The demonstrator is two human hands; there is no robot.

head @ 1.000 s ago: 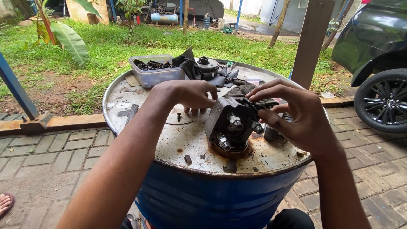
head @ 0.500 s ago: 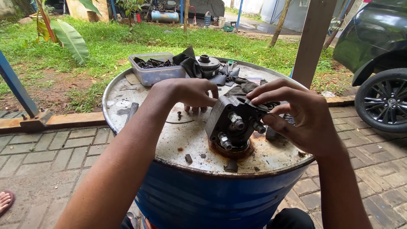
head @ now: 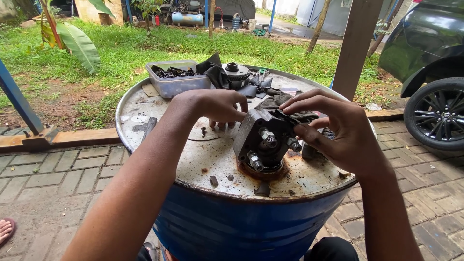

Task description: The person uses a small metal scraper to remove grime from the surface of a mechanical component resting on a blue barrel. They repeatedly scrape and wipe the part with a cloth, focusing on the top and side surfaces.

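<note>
A large blue steel drum (head: 241, 227) stands upright on a brick-paved patio, and its rusty, paint-flecked top serves as a desk, with grass, a wooden post (head: 355, 46) and part of a dark car (head: 430, 63) behind it. At the back of the drum top sits a clear plastic tub (head: 176, 79) of small dark parts, with black rags (head: 217, 72) and a round toothed metal part (head: 237, 73) just beside it. Near the front middle of the drum top stands a dark cast-metal mechanical housing (head: 258, 137), tilted toward the viewer, with three threaded studs carrying nuts (head: 268, 137) sticking out of its flat face and its base resting on a rust ring. The person's left hand (head: 217, 106) curls down over the housing's far left edge, fingers bent and pressed against the drum top and the block, steadying it rather than enclosing it. The right hand (head: 333, 130) is cupped around the housing's right side, with the fingers (head: 302, 104) bent over its top edge and the thumb reaching toward the nearest stud. It grips the block loosely, not fully closed. The housing looks heavy, rigid and likely greasy, so it probably handles best held by both sides of the solid body, not by the studs. Small loose bolts and bits (head: 214, 181) lie scattered near the drum's front edge.
</note>
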